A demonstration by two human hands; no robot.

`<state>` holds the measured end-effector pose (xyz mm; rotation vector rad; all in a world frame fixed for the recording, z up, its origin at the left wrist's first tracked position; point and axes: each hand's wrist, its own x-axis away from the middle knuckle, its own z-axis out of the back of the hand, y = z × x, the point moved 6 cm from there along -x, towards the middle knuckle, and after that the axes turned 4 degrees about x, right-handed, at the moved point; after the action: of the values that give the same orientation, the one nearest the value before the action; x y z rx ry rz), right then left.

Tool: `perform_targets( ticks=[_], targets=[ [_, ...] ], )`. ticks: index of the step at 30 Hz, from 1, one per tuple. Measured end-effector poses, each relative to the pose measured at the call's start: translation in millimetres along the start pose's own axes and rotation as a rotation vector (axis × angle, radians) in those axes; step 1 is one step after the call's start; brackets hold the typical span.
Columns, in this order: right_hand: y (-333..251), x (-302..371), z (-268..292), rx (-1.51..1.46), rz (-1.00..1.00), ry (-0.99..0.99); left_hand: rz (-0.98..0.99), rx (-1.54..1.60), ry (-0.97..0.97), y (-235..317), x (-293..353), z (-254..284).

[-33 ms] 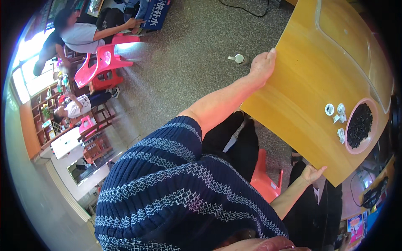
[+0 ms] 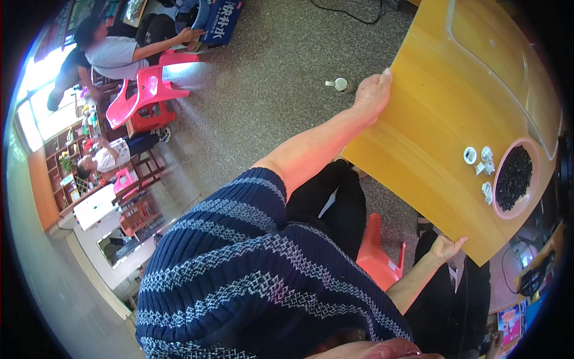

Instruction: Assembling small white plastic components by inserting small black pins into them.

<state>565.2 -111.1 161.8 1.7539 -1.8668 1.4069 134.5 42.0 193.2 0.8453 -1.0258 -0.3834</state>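
A yellow wooden table (image 2: 418,143) stands in front of me and to the right. My left hand (image 2: 372,96) grips its edge at the far left, thumb along the side and the other fingers hidden. At the near corner my right hand (image 2: 445,248) holds the same edge, with the thumb on top and the fingers out of sight below. A pink round tray (image 2: 534,194) on the table is filled with small black pieces (image 2: 514,179). Beside it lie several small white parts (image 2: 487,157) and a round white cap (image 2: 470,155). Neither hand touches these.
A clear plastic sheet or lid (image 2: 496,36) covers the table's far part. On the speckled floor (image 2: 287,60) lies a white cup-like object (image 2: 341,84). A red stool (image 2: 378,257) stands near my legs. Other people sit at the left, near pink chairs (image 2: 146,90) and a blue box (image 2: 223,21).
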Motion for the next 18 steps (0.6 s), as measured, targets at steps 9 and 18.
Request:
perform_targets(
  ticks=[9,18],
  targets=[
    [18,16,-25,0.073,0.001,0.024,0.101,0.183,-0.030,15,4,25],
    [19,31,-34,-0.002,-0.063,-0.067,0.027,0.125,0.019,19,-1,40]
  ],
)
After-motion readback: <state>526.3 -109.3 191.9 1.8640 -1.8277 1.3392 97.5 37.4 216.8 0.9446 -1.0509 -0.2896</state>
